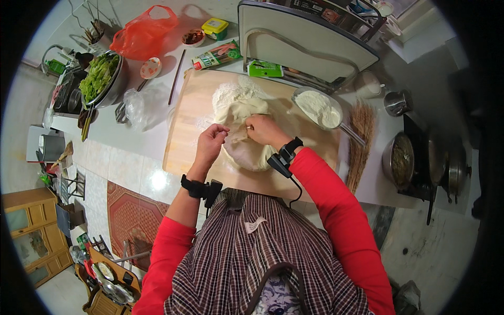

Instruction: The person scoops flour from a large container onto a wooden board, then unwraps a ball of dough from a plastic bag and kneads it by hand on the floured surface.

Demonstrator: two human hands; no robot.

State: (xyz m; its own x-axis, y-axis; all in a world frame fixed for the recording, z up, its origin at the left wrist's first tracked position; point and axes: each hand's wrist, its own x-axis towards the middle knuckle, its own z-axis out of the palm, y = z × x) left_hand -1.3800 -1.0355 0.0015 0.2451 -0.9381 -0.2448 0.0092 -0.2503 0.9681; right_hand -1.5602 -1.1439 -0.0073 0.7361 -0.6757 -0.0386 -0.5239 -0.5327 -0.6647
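A large pale mass of dough (249, 107) lies on a wooden board (189, 118); its near part is smooth and rounded. Loose white flour (230, 92) is heaped against its far side. My right hand (264, 129) is curled into the top of the dough, its fingertips partly hidden, with a ring showing on one finger. At the left edge of the dough is my left hand (214, 139), thumb and forefinger drawn together; whether anything thin is between them I cannot tell. To the right, a metal scoop (346, 130) full of flour rests on the board's corner.
A straw brush (359, 138) lies right of the board, before pots (397, 161) on the stove. Leftward are a metal bowl of lettuce (100, 78), a clear plastic bag (138, 108) and a chopstick (177, 76). A large white panel (303, 43) leans behind.
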